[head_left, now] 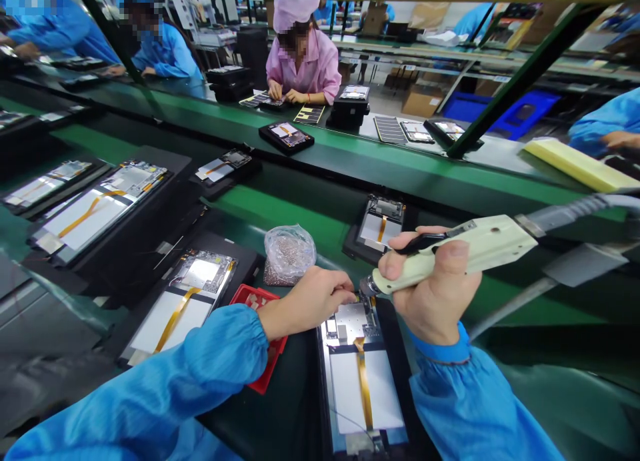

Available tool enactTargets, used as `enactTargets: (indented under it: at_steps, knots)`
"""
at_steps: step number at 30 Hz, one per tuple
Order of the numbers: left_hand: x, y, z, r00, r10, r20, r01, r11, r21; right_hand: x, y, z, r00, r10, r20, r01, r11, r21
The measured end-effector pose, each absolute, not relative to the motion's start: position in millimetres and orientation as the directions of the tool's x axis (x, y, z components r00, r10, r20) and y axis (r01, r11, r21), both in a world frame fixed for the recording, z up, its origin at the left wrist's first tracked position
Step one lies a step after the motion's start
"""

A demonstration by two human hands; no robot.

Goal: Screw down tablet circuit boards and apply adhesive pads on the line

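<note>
My right hand (pixel 437 284) is wrapped around a pale electric screwdriver (pixel 483 244), its thumb and fingers closed on the body near a black lever. The tool points down and left, its tip at the top edge of an opened tablet (pixel 367 388). Close to that tip, the fingers of my left hand (pixel 315 298) are pinched together over the tablet's circuit board; whatever is between them is hidden. The tablet shows white battery cells and an orange flat cable, and rests on a black tray (pixel 400 354). Under my left wrist lies a red parts box (pixel 267 374), partly covered.
A clear bag of small screws (pixel 289 254) lies beyond the red box. Another opened tablet (pixel 185 301) is on the left, and one more (pixel 383 221) stands beyond my hands on the green conveyor (pixel 330 228). A co-worker in pink (pixel 305 61) works opposite.
</note>
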State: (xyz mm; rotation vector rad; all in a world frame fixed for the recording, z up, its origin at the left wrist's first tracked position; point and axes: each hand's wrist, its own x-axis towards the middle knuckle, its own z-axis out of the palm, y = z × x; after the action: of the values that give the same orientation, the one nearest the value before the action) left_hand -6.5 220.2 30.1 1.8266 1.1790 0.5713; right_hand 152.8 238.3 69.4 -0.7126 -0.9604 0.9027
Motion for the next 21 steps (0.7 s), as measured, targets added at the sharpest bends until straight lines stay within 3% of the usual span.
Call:
enactTargets:
  at_steps: [12,17,19,21]
  knots:
    - [-3.8,220.4,34.7,0.470,0.882,-0.042,0.531,-0.245,0.811,153.4,238.9,69.1,0.254,0.876,0.410,-0.334,0.477,-0.813]
    - [-4.8,219.4,33.5,0.535,0.844,0.027,0.540,-0.366,0.758,153.0,234.3,65.0,0.179,0.892,0.416,-0.331,0.453,-0.828]
    - [-7.8,221.2,30.7,0.521,0.853,0.003,0.518,-0.320,0.793,153.0,231.2,59.5,0.122,0.900,0.419,-0.331,0.435,-0.837]
    - [-12.8,225.0,26.5,0.441,0.890,-0.112,0.443,-0.108,0.890,153.4,228.6,52.8,0.071,0.902,0.425,-0.315,0.425,-0.849]
